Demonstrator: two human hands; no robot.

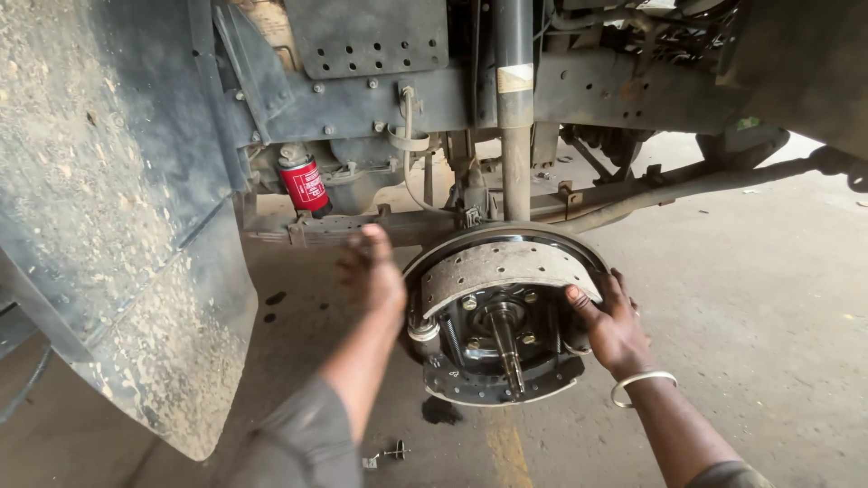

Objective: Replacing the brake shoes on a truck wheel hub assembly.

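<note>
A drum brake assembly [502, 312] sits exposed on a truck's axle end, with a grey upper brake shoe [502, 267] arched over the hub and a spindle [506, 343] sticking out toward me. My right hand [610, 325] grips the right end of the upper shoe, thumb on its lining; a metal bangle is on that wrist. My left hand [372, 271] is blurred, fingers spread, just left of the assembly near the shoe's left end, and I cannot tell whether it touches.
A dirty mudguard [117, 226] hangs at the left. A red cylindrical filter [304, 185] is mounted under the frame. A shock absorber [514, 108] rises above the hub. Small metal parts [384, 452] and an oil stain [440, 411] lie on the concrete floor.
</note>
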